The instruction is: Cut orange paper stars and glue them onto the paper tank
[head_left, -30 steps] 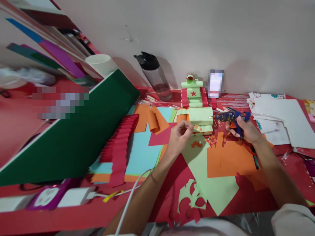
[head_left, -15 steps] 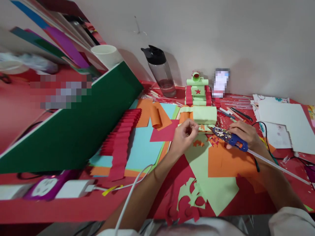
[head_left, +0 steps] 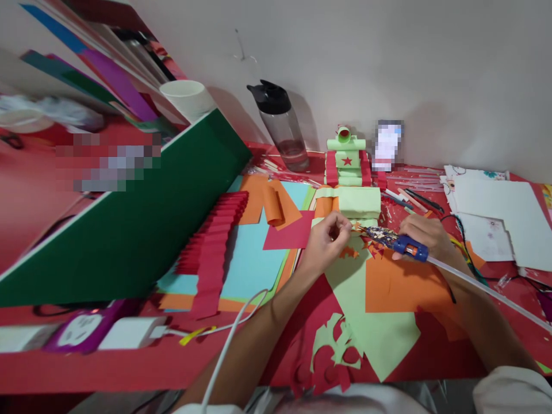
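My right hand (head_left: 425, 236) is wrapped round a blue glue gun (head_left: 411, 247) with a patterned front part and a long clear glue stick (head_left: 478, 282) coming out of its back. The gun points left, its tip close to the fingertips of my left hand (head_left: 331, 238). Those fingers are pinched together; a small orange paper piece (head_left: 356, 226) shows by them and the tip, but what the pinch holds is hidden. Just beyond lies a pale green paper roll (head_left: 359, 201) with orange paper at its left end. Small orange paper cutouts (head_left: 350, 252) lie below my left fingers.
A green-and-red paper model with a star (head_left: 346, 161) stands at the back beside a phone (head_left: 387, 145). A water bottle (head_left: 282, 126) is left of it. A green board (head_left: 142, 213) leans at the left. Orange paper (head_left: 401, 287) and pleated red paper (head_left: 211, 247) lie nearby. A white cable crosses my left forearm.
The glue gun has moved left and a little down, rolling slightly, so its tip is nearer my left fingertips. My left hand has shifted slightly right.
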Action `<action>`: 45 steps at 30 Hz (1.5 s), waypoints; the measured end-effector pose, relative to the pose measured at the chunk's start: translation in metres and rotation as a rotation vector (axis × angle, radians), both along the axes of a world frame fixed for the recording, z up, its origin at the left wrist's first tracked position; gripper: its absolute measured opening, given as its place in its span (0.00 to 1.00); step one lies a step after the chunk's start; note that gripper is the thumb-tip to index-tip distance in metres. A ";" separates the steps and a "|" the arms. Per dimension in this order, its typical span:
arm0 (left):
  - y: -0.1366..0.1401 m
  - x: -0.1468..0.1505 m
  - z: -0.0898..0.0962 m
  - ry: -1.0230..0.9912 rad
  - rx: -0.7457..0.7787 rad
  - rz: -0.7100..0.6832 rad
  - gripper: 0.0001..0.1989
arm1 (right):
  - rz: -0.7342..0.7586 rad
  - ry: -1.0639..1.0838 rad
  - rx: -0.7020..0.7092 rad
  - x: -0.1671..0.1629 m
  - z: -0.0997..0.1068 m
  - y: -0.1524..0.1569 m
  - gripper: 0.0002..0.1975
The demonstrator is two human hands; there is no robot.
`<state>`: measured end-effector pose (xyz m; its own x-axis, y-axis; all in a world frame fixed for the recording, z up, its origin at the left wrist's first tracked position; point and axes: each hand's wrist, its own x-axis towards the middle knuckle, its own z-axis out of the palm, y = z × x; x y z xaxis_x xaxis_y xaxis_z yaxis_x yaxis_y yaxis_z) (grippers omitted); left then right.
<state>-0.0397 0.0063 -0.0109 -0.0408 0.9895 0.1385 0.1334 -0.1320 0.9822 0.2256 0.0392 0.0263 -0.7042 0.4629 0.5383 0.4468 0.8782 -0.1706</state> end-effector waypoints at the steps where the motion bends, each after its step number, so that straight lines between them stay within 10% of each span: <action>1: 0.000 0.000 0.000 -0.002 -0.005 -0.002 0.11 | -0.010 -0.007 0.000 0.000 -0.001 0.000 0.21; 45: 0.000 0.002 -0.002 -0.043 -0.044 -0.006 0.13 | -0.079 -0.088 -0.005 -0.004 -0.001 -0.002 0.23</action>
